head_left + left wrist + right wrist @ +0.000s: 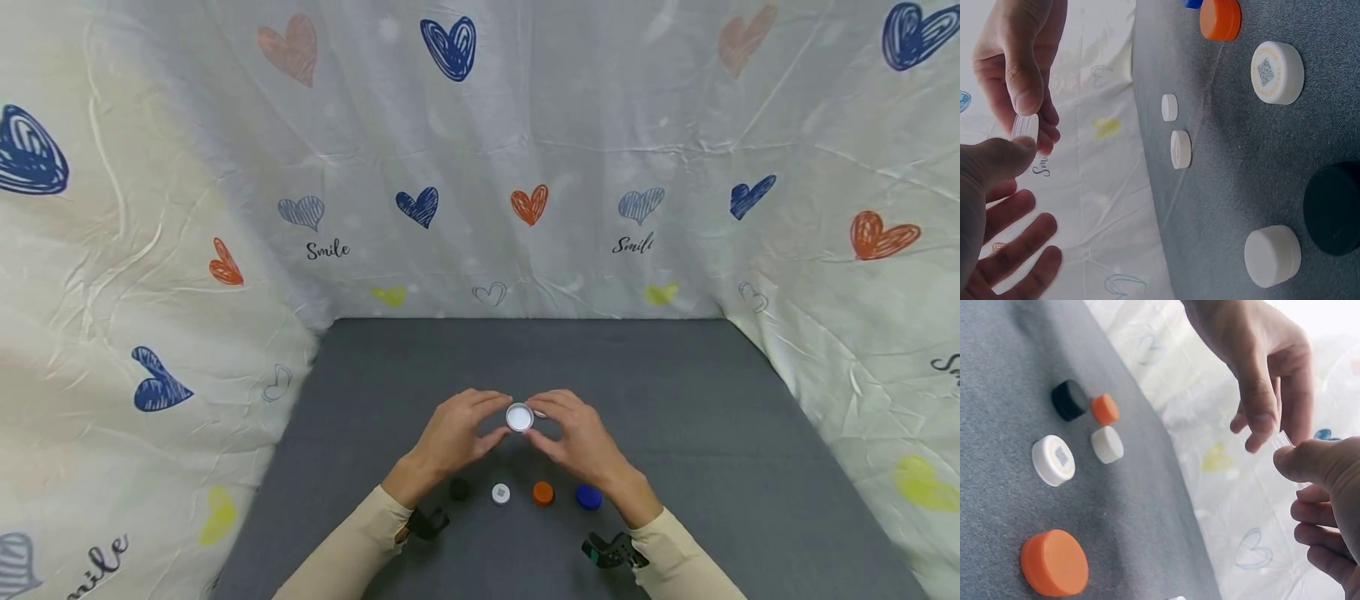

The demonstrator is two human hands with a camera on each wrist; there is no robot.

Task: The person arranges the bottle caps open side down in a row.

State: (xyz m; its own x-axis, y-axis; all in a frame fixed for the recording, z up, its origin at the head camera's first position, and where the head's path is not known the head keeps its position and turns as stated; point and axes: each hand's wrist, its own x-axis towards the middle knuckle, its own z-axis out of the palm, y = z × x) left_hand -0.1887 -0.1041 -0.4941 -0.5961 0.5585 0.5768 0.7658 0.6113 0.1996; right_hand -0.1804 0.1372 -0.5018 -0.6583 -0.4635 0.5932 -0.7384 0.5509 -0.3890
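Note:
In the head view a round white cap (520, 417) is held up above the table, its hollow side facing me. My left hand (453, 433) pinches its left edge between thumb and fingers. From the other side my right hand (581, 437) pinches it too. Seen edge-on, the cap (1025, 130) has ridged sides in the left wrist view. The left hand's remaining fingers (1019, 244) are spread apart there. Below the hands a black cap (460, 489), a white cap with a square mark (501, 494), an orange cap (543, 493) and a blue cap (588, 497) form a row.
Two small white caps, a nearer one (1180, 150) and a farther one (1169, 107), lie beyond the row. A plain white cap (1107, 445) and a smaller orange cap (1105, 409) sit near the black one. A heart-printed cloth (480, 167) hangs around the grey table (675, 383).

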